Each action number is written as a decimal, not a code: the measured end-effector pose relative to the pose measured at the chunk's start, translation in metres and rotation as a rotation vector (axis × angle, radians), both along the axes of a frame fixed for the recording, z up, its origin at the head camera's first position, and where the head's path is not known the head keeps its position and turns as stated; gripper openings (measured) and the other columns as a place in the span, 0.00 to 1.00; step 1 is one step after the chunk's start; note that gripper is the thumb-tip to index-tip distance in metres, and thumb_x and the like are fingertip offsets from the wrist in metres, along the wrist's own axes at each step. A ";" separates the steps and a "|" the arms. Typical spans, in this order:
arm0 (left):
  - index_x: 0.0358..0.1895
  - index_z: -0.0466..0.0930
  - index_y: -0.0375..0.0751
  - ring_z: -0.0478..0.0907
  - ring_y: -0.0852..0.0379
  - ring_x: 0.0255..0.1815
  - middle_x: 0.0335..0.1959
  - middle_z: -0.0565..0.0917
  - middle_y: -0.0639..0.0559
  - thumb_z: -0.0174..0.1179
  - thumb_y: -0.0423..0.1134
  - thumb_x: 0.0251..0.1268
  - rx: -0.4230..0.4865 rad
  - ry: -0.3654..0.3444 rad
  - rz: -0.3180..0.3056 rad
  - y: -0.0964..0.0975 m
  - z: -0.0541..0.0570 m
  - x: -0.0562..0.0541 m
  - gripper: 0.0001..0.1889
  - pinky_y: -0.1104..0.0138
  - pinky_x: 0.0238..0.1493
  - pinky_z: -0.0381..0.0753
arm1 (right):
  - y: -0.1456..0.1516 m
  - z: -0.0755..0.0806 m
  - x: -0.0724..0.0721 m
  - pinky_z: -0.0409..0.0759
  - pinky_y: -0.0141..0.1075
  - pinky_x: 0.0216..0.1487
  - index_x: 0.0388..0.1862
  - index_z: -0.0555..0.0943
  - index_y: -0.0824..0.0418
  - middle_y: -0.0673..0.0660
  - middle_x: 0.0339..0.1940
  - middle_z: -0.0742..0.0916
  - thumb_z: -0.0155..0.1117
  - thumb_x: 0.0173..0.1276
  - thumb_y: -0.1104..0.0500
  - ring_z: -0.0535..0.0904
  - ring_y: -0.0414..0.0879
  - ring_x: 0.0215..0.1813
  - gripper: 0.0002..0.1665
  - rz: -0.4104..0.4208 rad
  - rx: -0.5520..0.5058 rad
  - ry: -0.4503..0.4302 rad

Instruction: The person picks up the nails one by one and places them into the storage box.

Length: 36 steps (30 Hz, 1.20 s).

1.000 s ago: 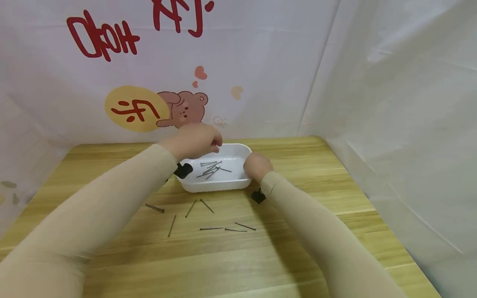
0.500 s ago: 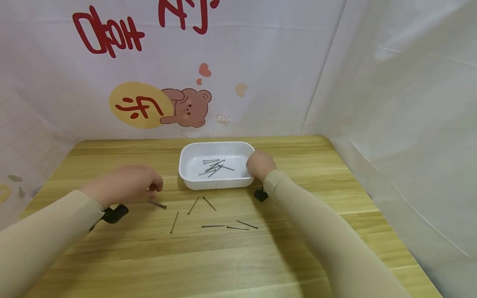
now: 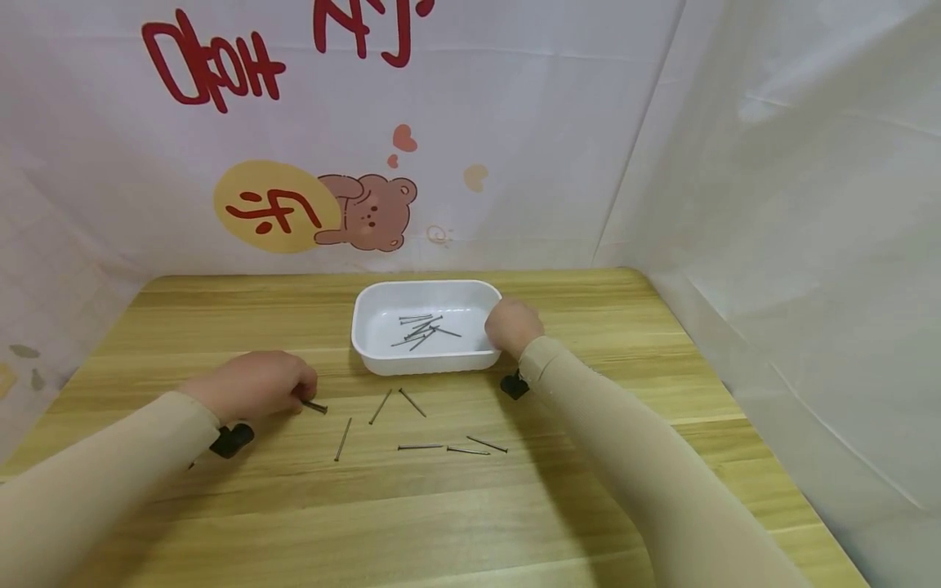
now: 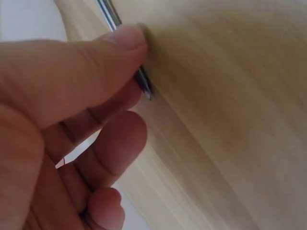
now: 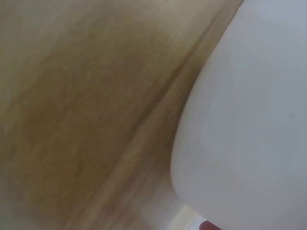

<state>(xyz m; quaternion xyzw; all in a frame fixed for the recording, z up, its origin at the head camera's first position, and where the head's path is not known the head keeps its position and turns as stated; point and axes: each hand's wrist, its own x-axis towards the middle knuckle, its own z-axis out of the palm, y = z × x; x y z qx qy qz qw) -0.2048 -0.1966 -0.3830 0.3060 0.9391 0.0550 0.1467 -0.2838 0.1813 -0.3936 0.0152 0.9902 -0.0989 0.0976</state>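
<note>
My left hand (image 3: 253, 382) is low over the table's left side, pinching a steel nail (image 3: 316, 407) whose head points toward the right. In the left wrist view, thumb and forefinger press on the nail's shank (image 4: 109, 14), with its pointed tip just below the thumb. My right hand (image 3: 513, 325) grips the right end of a white plastic tray (image 3: 434, 365), fingers curled over the rim. Several nails (image 3: 422, 333) lie in a loose heap inside. The tray's outer wall (image 5: 240, 120) fills the right side of the right wrist view; most of that hand is hidden there.
On the wooden table (image 3: 412, 523), several loose nails lie scattered in front of the tray, among them one slanted nail (image 3: 344, 439) and one level nail (image 3: 421, 447). A printed white sheet (image 3: 515, 163) hangs behind, and another pale sheet (image 3: 809, 245) borders the right side.
My left hand has come from over the tray, leftward and down to the table, and now pinches a nail there. My right hand stays at the tray's end.
</note>
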 end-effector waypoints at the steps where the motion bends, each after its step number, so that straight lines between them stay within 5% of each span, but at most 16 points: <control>1: 0.31 0.83 0.57 0.72 0.63 0.32 0.29 0.80 0.65 0.74 0.37 0.62 -0.001 0.003 0.001 0.001 -0.001 -0.001 0.10 0.64 0.38 0.74 | 0.000 0.000 0.000 0.84 0.47 0.48 0.40 0.82 0.66 0.63 0.45 0.87 0.48 0.72 0.64 0.82 0.54 0.41 0.14 0.003 0.003 0.000; 20: 0.25 0.77 0.57 0.67 0.65 0.26 0.24 0.74 0.65 0.68 0.32 0.62 -0.042 0.088 -0.089 0.004 -0.005 -0.005 0.14 0.68 0.32 0.71 | 0.000 -0.001 0.000 0.85 0.45 0.44 0.37 0.82 0.65 0.62 0.43 0.87 0.49 0.72 0.64 0.82 0.53 0.40 0.13 -0.011 0.001 -0.001; 36: 0.23 0.76 0.59 0.66 0.66 0.26 0.23 0.73 0.67 0.66 0.30 0.57 -0.005 0.120 -0.117 0.000 -0.008 -0.009 0.16 0.69 0.33 0.69 | 0.000 -0.002 -0.002 0.83 0.48 0.54 0.38 0.82 0.65 0.62 0.45 0.88 0.49 0.72 0.64 0.83 0.53 0.43 0.13 0.003 0.031 -0.013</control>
